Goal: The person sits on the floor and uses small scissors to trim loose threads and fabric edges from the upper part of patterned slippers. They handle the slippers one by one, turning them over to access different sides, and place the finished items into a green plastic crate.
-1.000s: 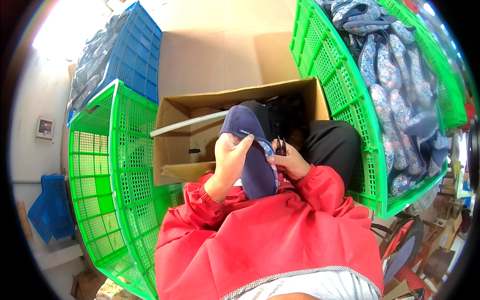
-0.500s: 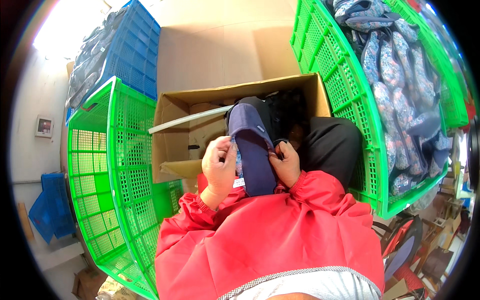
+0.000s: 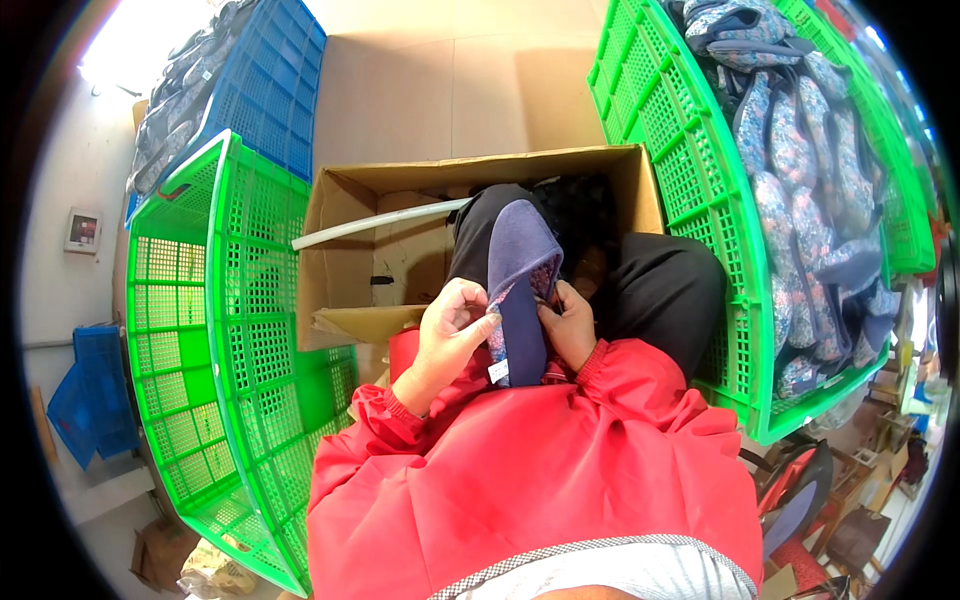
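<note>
A navy cloth slipper (image 3: pixel 523 325) with a floral lining lies lengthwise over my black-trousered knee, its rounded toe pointing away from me. A small white label sticks out at its near left edge. My left hand (image 3: pixel 452 335) is closed on the left rim, thumb and fingers pinching the fabric. Across from it, my right hand (image 3: pixel 568 322) pinches the right rim. Between the hands the slipper's opening is drawn in and tilted, so floral lining shows along the inside. My right fingertips are partly hidden by the cloth.
An open cardboard box (image 3: pixel 400 180) holding dark material stands ahead, a pale rod (image 3: pixel 370 225) across it. A green crate (image 3: pixel 265 330) stands at left, with a blue crate (image 3: pixel 265 90) of grey items behind it. At right, another green crate (image 3: pixel 690 160) holds several floral slippers.
The slipper has been twisted and squeezed narrower, its toe now tipped to the right with more lining visible. My left hand has moved slightly right and down, keeping its hold.
</note>
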Demonstrator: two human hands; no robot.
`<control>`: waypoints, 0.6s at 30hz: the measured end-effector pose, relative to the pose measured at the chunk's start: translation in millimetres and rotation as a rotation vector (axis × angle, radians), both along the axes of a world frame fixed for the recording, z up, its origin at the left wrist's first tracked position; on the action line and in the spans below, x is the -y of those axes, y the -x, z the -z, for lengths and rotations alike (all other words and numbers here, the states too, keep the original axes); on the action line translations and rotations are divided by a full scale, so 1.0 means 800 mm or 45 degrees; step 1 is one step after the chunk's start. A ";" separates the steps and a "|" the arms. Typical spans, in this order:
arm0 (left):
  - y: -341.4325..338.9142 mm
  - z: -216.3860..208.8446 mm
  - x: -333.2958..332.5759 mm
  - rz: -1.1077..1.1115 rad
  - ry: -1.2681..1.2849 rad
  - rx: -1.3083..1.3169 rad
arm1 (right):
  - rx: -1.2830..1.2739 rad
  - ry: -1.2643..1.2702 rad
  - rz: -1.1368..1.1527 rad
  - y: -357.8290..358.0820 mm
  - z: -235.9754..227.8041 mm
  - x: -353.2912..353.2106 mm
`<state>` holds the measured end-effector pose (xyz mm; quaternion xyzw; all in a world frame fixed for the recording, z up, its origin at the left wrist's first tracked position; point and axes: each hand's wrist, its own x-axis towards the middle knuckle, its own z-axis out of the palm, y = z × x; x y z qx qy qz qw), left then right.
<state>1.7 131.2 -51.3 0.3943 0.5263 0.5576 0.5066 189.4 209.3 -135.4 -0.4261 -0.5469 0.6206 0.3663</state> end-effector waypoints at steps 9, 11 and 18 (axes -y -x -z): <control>-0.004 -0.021 0.012 0.028 -0.379 -0.760 | -0.116 0.140 -0.045 -0.004 0.005 0.009; -0.008 -0.030 0.009 0.001 -0.550 -1.023 | -0.108 0.120 -0.045 -0.003 -0.002 0.009; -0.026 -0.008 0.019 -0.210 -0.057 -0.486 | 0.062 0.061 0.020 -0.005 -0.029 0.010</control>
